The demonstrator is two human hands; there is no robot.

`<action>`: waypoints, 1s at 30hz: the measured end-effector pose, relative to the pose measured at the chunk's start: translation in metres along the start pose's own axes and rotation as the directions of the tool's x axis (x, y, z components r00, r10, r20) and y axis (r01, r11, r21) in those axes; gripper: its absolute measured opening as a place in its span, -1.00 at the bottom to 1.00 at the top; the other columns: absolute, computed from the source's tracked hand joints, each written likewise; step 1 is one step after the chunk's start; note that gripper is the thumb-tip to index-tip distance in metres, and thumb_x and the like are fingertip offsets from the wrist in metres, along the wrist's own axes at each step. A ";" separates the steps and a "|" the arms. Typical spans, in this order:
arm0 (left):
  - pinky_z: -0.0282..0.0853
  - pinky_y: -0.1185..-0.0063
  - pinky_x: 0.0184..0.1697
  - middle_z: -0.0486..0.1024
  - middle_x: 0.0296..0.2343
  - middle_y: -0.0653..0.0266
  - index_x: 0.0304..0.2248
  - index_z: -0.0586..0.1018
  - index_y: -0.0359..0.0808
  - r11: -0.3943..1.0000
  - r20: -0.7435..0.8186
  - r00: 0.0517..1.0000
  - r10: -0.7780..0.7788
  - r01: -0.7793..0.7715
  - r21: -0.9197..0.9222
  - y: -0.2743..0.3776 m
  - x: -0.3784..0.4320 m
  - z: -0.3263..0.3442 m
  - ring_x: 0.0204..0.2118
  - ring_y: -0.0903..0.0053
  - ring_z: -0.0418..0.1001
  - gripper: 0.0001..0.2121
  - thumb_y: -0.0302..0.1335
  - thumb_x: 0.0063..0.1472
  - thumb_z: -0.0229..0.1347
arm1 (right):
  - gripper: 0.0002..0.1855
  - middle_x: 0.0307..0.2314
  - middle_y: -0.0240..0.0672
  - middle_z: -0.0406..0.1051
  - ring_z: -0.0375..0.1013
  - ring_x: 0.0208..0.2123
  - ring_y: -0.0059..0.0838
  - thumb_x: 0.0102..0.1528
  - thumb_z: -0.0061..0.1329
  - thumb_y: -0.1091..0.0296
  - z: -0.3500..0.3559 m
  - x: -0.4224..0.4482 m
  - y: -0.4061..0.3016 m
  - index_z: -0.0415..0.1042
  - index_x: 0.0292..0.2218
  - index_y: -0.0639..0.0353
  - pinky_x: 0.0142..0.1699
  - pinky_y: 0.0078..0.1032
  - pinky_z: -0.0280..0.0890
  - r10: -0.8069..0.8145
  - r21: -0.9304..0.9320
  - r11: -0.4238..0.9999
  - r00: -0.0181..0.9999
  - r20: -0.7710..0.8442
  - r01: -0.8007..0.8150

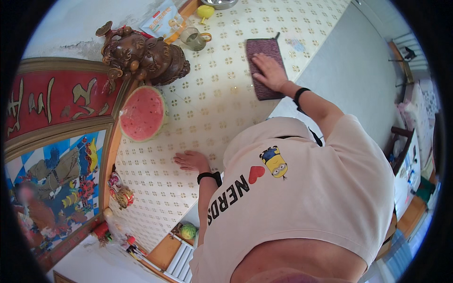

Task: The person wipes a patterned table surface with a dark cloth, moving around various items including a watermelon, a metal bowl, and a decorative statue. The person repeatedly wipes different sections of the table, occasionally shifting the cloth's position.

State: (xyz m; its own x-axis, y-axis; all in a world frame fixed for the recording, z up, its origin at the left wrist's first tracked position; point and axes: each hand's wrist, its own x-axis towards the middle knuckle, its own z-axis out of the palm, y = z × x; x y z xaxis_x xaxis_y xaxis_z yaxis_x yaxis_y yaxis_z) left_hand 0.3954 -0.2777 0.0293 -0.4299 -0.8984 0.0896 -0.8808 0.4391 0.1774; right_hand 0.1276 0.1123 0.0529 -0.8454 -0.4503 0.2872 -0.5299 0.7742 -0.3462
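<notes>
My right hand point(270, 72) lies flat on a dark red striped cloth point(267, 92) with a black edge and a small corner loop. The palm presses on it and the thumb is spread, without grasping. The cloth is spread near the front edge of a table covered in a cream tablecloth point(198, 116) with gold clover-like prints. My left hand point(193, 161) rests palm down on this cover, fingers extended and holding nothing. Ahead of it, against the back edge, a halved watermelon point(143, 114) shows its red face, apparently under clear film.
A carved brown figurine point(145, 56), a glass mug point(195, 39), a snack bag point(164, 21), a yellow object point(205, 12) and a metal bowl point(221, 3) stand along the back. A jar point(124, 196) sits left. Below the table's left end lies a whole round melon point(188, 231).
</notes>
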 end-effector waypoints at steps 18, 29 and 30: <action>-0.08 0.14 0.29 0.13 0.23 -0.02 0.19 0.24 -0.40 0.993 -0.109 0.993 0.054 -0.041 0.113 0.004 0.003 0.006 0.31 0.17 0.02 -0.50 -0.31 0.35 -0.25 | -0.24 0.29 -0.11 -0.07 -0.19 0.36 -0.19 0.23 -0.22 -0.14 0.075 0.108 -0.084 0.05 0.27 0.18 0.40 -0.25 -0.24 -0.234 0.034 0.972 0.949 0.211 0.232; -0.15 0.15 0.32 0.08 0.25 -0.01 0.20 0.25 -0.38 0.998 -0.081 0.996 0.041 -0.036 0.058 0.003 0.003 0.001 0.33 0.17 -0.03 -0.48 -0.29 0.32 -0.20 | -0.26 0.28 -0.12 -0.01 -0.09 0.33 -0.17 0.24 -0.27 -0.14 0.112 0.185 -0.102 0.08 0.26 0.18 0.40 -0.27 -0.25 -0.182 -0.085 0.973 0.936 0.301 0.216; -0.15 0.15 0.32 0.08 0.25 -0.01 0.20 0.25 -0.37 0.999 -0.065 0.998 0.024 -0.022 0.041 0.004 0.002 0.000 0.33 0.17 -0.04 -0.48 -0.29 0.33 -0.20 | -0.27 0.28 -0.12 -0.01 -0.09 0.33 -0.17 0.25 -0.27 -0.13 0.114 0.183 -0.104 0.08 0.26 0.19 0.40 -0.27 -0.25 -0.191 -0.083 0.972 0.944 0.271 0.221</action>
State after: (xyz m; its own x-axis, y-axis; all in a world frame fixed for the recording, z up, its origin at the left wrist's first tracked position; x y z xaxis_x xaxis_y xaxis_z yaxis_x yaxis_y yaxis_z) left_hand 0.3906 -0.2780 0.0299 -0.4374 -0.8854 0.1576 -0.8785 0.4581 0.1355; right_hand 0.0202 -0.1012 0.0396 -0.7144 -0.6931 0.0955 -0.6960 0.6900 -0.1988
